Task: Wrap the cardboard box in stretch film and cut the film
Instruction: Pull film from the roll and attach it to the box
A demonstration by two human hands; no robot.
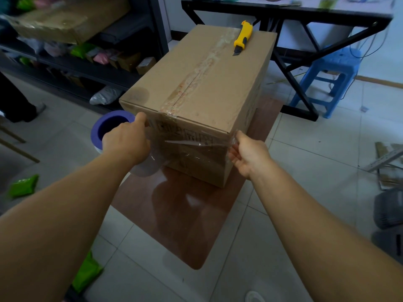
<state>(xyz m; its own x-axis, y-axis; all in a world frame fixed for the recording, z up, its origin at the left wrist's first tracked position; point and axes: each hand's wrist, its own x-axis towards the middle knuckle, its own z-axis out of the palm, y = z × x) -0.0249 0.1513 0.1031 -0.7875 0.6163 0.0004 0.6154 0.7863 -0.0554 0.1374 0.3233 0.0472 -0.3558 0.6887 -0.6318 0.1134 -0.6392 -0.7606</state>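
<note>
A tall cardboard box (202,83) with a taped top seam stands on a low brown table (178,214). A yellow utility knife (242,37) lies on the box's far top edge. My left hand (125,141) grips a roll of stretch film (109,129) with a purple core, held at the box's near left corner. Clear film (192,151) stretches from the roll across the box's near face. My right hand (247,152) presses the film's end against the near right corner with straight fingers.
A dark shelf (87,62) with packets and boxes stands at the left. A black-framed table (294,12) and a blue plastic stool (327,77) are behind the box. Green packets (23,185) lie on the tiled floor at the left, cardboard scraps (388,158) at the right.
</note>
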